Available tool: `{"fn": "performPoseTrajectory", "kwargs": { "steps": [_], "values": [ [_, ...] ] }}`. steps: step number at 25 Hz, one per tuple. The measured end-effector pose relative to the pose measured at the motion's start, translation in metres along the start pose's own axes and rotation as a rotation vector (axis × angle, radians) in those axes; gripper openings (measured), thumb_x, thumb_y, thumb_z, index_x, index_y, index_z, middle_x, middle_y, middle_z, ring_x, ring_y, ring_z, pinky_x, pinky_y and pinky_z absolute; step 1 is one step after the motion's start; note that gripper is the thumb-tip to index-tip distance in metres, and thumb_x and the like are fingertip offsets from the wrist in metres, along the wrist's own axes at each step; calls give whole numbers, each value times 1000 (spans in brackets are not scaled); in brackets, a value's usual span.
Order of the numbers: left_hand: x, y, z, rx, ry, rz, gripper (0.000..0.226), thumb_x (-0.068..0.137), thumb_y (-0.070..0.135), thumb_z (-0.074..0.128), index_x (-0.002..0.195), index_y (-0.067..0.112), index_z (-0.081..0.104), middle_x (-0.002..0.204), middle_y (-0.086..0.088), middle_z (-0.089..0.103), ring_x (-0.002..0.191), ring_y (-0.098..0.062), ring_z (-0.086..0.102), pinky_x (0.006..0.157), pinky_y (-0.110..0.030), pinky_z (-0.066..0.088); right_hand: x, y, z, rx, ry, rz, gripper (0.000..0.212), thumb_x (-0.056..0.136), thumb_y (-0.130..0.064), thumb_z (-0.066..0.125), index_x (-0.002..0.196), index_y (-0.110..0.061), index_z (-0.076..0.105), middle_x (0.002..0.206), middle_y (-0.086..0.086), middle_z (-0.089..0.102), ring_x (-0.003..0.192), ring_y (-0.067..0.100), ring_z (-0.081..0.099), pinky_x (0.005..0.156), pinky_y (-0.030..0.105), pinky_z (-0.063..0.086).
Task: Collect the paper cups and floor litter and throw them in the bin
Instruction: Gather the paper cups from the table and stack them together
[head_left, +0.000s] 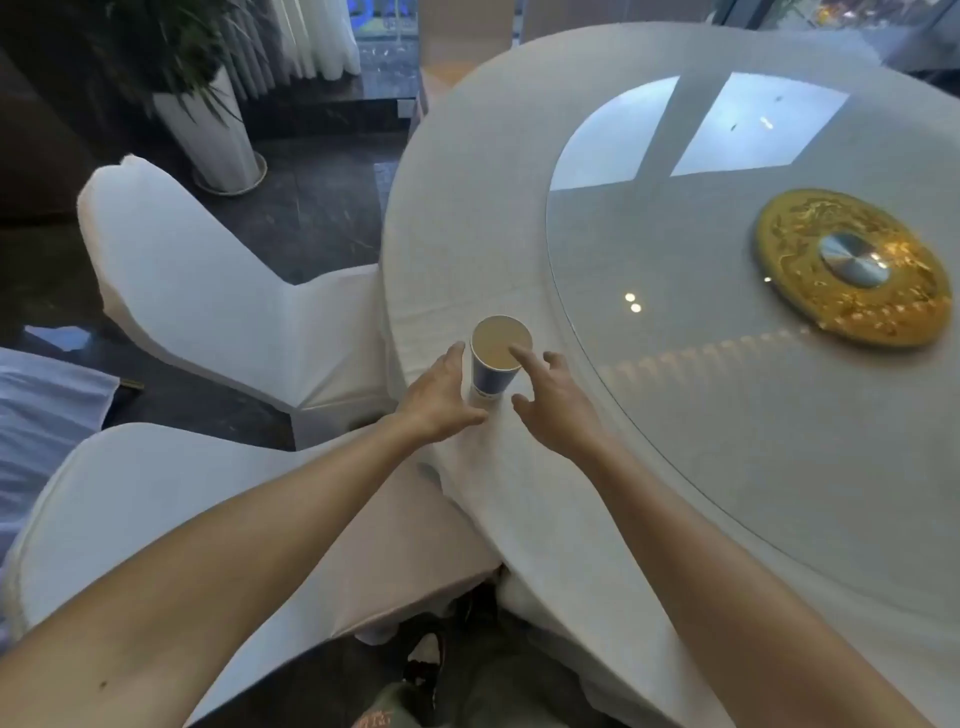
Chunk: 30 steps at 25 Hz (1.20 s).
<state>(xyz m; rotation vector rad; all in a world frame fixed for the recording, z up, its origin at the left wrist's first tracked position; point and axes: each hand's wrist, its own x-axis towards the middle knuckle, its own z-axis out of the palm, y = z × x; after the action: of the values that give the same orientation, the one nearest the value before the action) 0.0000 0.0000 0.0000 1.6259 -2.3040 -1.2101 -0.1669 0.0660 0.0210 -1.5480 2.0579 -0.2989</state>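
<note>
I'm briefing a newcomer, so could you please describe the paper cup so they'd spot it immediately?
Start at the round table in its white cloth. Near its left edge, just outside the glass turntable, stands the cup, upright between the left hand and right hand. It is the only cup there, blue-sided.

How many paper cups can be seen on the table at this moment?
1. The paper cup stands upright near the table edge, between the left hand and the right hand. The far side of the table is out of view.
</note>
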Motion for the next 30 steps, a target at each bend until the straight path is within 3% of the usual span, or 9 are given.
{"fn": "performPoseTrajectory", "kwargs": {
  "steps": [3, 7, 12, 15, 17, 21, 27, 30],
  "values": [
    [17, 8, 4, -31, 12, -15, 95, 78, 24, 83, 157, 19, 30, 154, -3, 49, 134, -27, 54, 104, -44, 50, 26, 11, -1, -77, -85, -16, 48, 100, -21, 57, 147, -26, 47, 154, 14, 34, 110, 35, 63, 87, 41, 52],
    [33, 11, 17, -111, 31, -11, 91, 76, 25, 83, 153, 26, 36, 146, -2, 54, 131, -23, 55, 102, -42, 50, 41, 31, 7, 66, -84, 23, 20, 96, -26, 61, 111, -12, 61, 118, 7, 52, 92, 28, 61, 80, 39, 53],
    [38, 22, 32, -197, -7, 22, 101, 60, 40, 94, 146, 33, 42, 130, 1, 61, 116, -19, 61, 93, -40, 56, 29, 48, -12, 425, -141, 165, 10, 86, -19, 68, 92, -12, 72, 89, 11, 71, 74, 17, 61, 64, 31, 44],
    [32, 36, 43, -292, -45, 28, 87, 56, 42, 99, 129, 34, 53, 114, 12, 68, 104, -9, 68, 84, -32, 58, 5, 58, -25, 491, -151, 211, 10, 85, -11, 63, 90, -10, 71, 80, 7, 68, 72, 18, 59, 65, 32, 43],
    [28, 46, 48, -328, -107, 52, 79, 58, 43, 99, 123, 33, 54, 109, 14, 70, 99, -6, 69, 79, -30, 58, -14, 65, -32, 543, -91, 248, 18, 87, -8, 58, 100, -11, 70, 85, 2, 70, 75, 17, 62, 69, 35, 49],
    [13, 58, 66, -246, -163, 164, 77, 60, 46, 92, 123, 30, 50, 109, 8, 66, 100, -17, 68, 76, -35, 57, -65, 82, -37, 582, 96, 347, 41, 95, -14, 58, 135, -21, 57, 105, 1, 72, 86, 12, 72, 84, 38, 59],
    [-20, 71, 109, -191, -339, 286, 81, 66, 62, 88, 128, 30, 46, 116, 4, 64, 101, -17, 67, 71, -30, 53, -161, 114, -34, 209, 570, 446, 49, 92, -13, 64, 140, -11, 54, 122, 7, 61, 109, 23, 61, 95, 41, 53],
    [-32, 73, 126, -170, -400, 332, 80, 70, 58, 87, 131, 30, 45, 118, 2, 62, 102, -17, 66, 72, -27, 53, -197, 130, -25, 1, 611, 545, 61, 88, -19, 69, 145, -10, 50, 136, 13, 56, 125, 34, 52, 104, 45, 45]
  ]
}}
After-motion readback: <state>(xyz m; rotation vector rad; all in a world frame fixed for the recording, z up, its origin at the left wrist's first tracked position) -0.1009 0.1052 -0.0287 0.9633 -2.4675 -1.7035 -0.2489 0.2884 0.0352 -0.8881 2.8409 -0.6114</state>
